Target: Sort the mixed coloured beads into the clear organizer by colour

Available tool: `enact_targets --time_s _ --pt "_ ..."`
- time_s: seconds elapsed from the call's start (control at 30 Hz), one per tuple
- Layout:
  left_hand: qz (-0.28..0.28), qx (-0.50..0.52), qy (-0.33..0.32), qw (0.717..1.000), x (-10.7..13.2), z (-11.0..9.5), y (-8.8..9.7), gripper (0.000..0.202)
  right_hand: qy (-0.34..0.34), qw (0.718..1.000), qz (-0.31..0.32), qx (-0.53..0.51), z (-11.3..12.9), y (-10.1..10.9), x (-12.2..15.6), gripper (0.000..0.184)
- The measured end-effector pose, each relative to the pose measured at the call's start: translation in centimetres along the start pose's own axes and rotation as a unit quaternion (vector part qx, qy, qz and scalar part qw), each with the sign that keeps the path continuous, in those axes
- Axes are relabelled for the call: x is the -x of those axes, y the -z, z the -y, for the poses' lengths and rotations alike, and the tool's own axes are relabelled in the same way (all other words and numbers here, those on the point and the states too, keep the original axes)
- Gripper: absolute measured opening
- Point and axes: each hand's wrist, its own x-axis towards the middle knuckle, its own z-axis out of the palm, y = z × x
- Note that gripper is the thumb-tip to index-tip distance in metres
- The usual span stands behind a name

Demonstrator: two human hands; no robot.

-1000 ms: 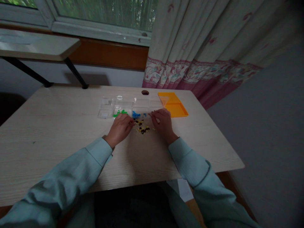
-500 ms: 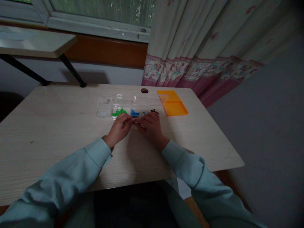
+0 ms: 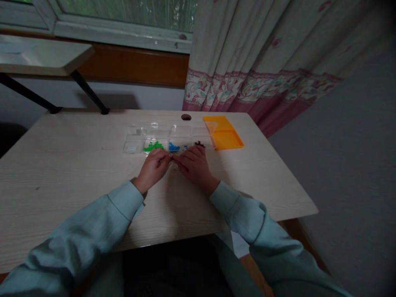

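My left hand (image 3: 154, 166) and my right hand (image 3: 195, 165) meet at the fingertips, just in front of a clear plastic compartment box (image 3: 133, 147). Both are closed in a pinch; whatever sits between the fingertips is too small to name. Inside the box lie small green pieces (image 3: 154, 146), blue pieces (image 3: 173, 147) and dark red pieces (image 3: 199, 144), each colour in its own part. Some pale tiny pieces (image 3: 175, 167) show on the table below the fingertips. My right fingers partly cover the box's front edge.
An orange open case (image 3: 228, 140) lies at the box's right end. Behind are a cable hole (image 3: 186, 117) in the table (image 3: 93, 177), a curtain (image 3: 222, 82) and a window. A raised shelf (image 3: 46, 53) on black legs stands at the back left.
The view has shifted slightly, so the table and box appear a little further left. Both hands stay together at the fingertips, with hardly any movement.
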Motion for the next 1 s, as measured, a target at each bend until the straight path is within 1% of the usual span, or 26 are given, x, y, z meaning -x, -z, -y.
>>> enact_targets --time_s 0.2,0.3,0.37,0.47,0.53,0.63,0.83,1.0 --pt "0.007 0.003 -0.002 1.0 0.0 0.3 -0.1 0.03 -0.018 0.999 0.037 0.006 0.3 0.1 -0.2 0.023" --pt "0.008 -0.002 -0.006 1.0 0.1 0.2 -0.1 0.03 -0.032 0.999 0.025 0.004 -0.5 0.1 -0.2 0.022" --pt "0.002 -0.007 -0.009 1.0 0.1 0.1 0.1 0.03 -0.069 0.997 -0.002 0.014 -2.0 0.4 -0.1 0.023" --pt "-0.015 -0.015 -0.014 1.0 0.1 0.3 0.5 0.03 -0.152 0.986 -0.044 0.05 -5.1 1.1 0.3 0.027" --pt "-0.029 -0.02 -0.02 0.999 0.1 0.7 0.7 0.028 -0.196 0.976 -0.05 0.077 -7.1 1.4 0.6 0.028" --pt "-0.046 -0.022 -0.028 0.998 0.0 1.2 0.8 0.026 -0.221 0.971 -0.043 0.086 -8.7 1.4 1.0 0.029" --pt "-0.035 -0.029 -0.031 0.998 0.1 1.5 0.5 0.024 -0.213 0.973 -0.02 0.081 -8.7 0.7 1.0 0.029" --pt "-0.028 -0.044 -0.027 0.998 0.1 1.5 0.5 0.026 -0.222 0.971 -0.035 0.078 -8.9 0.8 1.1 0.031"
